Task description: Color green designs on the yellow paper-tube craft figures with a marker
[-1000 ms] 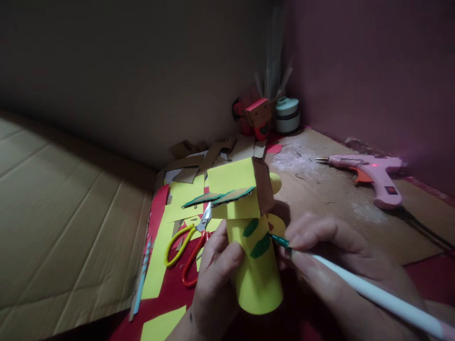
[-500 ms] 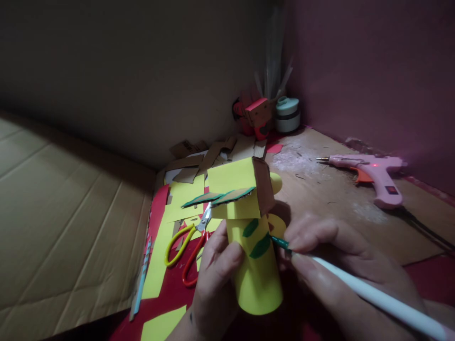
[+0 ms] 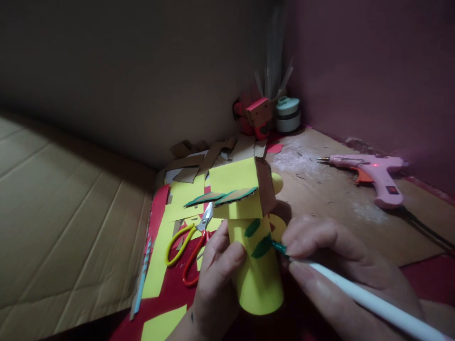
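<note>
My left hand [image 3: 220, 279] is wrapped around the side of a yellow paper figure [image 3: 259, 289], with a cylinder body and a boxy head whose right side is bare cardboard. Two green leaf shapes [image 3: 262, 246] are coloured on the cylinder. Green-edged cardboard leaf pieces [image 3: 234, 195] stick out at the front of the head. Between the thumb and fingers of my right hand [image 3: 330, 265] is a white marker pen [image 3: 366, 296]. Its green tip is at the right end of the lower leaf shape.
Scissors [image 3: 204, 225] with yellow and red handles lie left of the figure, among yellow paper pieces [image 3: 156, 265] and cardboard scraps. A pink glue gun [image 3: 373, 175], its light lit red, lies at right. Behind stand a red box-headed figure [image 3: 259, 113] and a lidded pot [image 3: 287, 116]. Large cardboard [image 3: 71, 227] leans at left.
The figure has shifted very slightly to the right in my left hand. The pen tip has moved a little down along the edge of the lower leaf shape.
</note>
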A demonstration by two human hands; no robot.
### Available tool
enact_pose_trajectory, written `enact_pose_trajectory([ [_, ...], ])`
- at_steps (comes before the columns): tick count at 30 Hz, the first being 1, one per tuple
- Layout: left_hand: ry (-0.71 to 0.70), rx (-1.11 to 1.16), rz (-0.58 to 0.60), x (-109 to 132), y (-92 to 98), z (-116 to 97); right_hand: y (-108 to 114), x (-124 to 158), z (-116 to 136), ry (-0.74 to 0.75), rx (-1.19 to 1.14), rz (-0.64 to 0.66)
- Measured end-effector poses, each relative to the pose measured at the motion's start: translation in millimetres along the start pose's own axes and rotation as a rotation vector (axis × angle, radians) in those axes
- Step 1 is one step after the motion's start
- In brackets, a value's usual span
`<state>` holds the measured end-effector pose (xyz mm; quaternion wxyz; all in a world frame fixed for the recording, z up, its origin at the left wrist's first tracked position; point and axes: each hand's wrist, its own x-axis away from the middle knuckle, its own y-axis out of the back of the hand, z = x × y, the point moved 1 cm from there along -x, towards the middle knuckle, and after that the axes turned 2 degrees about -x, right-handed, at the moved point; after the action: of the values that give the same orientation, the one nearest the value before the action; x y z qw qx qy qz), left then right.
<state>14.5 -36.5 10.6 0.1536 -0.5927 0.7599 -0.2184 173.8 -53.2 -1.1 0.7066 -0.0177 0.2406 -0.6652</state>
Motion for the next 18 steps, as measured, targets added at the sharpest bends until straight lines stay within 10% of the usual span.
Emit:
enact_pose_trajectory([
  [18,0.037,0.023,-0.080,1.4,4.1,-5.3,10.2,-10.4,5.5,0.127,0.139,0.000],
])
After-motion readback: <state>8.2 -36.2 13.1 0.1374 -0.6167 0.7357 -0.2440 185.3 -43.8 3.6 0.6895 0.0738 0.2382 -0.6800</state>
